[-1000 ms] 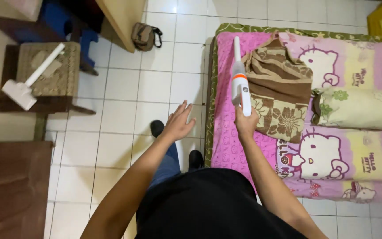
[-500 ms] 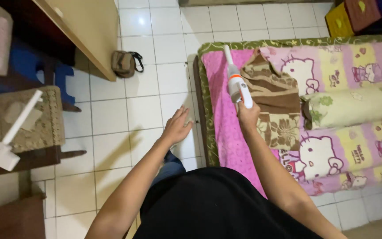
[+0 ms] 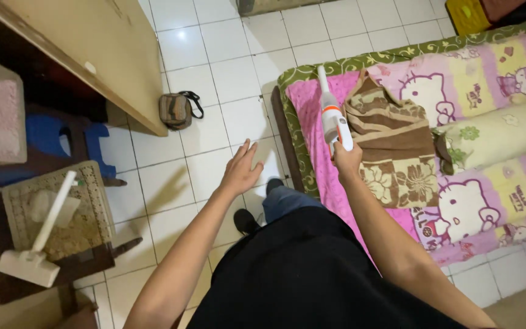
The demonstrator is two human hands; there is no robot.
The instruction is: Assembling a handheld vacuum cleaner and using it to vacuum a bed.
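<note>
Gripping a white handheld vacuum in your right hand, nozzle on the pink mattress.
Your left hand hangs spread and unclenched above white floor tiles.

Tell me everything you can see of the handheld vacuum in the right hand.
The handheld vacuum is slim and white, plastic by its look, with an orange band around its middle and a long narrow nozzle. It points away from the person, nozzle tip near the green border of the pink mattress sheet, beside a folded brown floral blanket. The right hand wraps its rear handle. Whether the tip touches the sheet cannot be told.
</note>
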